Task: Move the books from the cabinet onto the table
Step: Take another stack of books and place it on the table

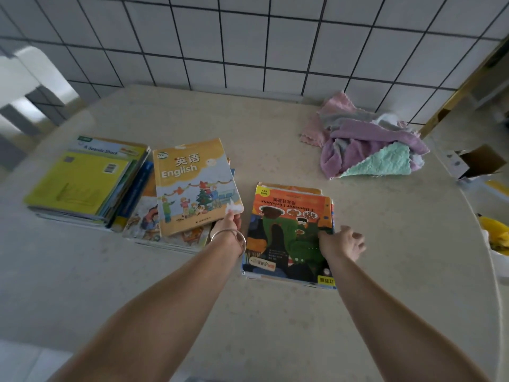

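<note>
Right hand (343, 244) rests with its fingers on the dinosaur book (289, 232), which tops a small pile on the table (192, 299). Left hand (228, 224) pinches the English book's (195, 186) corner above the middle stack (143, 216). Further left lies a yellow stack (82, 183); behind right, towels (369, 142).

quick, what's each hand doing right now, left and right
Left hand: pinching the near corner of the English book.
Right hand: fingers resting on the dinosaur book, grip cannot be told.
</note>
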